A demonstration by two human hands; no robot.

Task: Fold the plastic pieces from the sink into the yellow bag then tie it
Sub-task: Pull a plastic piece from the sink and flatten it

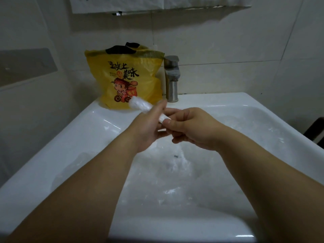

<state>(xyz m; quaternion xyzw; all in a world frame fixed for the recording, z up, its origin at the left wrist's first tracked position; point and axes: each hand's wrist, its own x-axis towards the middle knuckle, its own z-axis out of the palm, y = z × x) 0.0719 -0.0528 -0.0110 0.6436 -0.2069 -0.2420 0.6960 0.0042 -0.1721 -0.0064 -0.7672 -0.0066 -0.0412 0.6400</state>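
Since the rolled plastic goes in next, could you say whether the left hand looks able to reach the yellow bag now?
Probably yes: nothing stands between the left hand and the yellow bag, though it and the right hand hold the rolled plastic.

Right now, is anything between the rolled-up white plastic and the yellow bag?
Nothing visible. The left hand and right hand hold the rolled white plastic piece just before the yellow printed bag on the white sink rim.

Dim, flat room light; glare streaks on sink rim (98, 118). My left hand (149, 125) motion-blurred. Wide-angle bending at frame edges.
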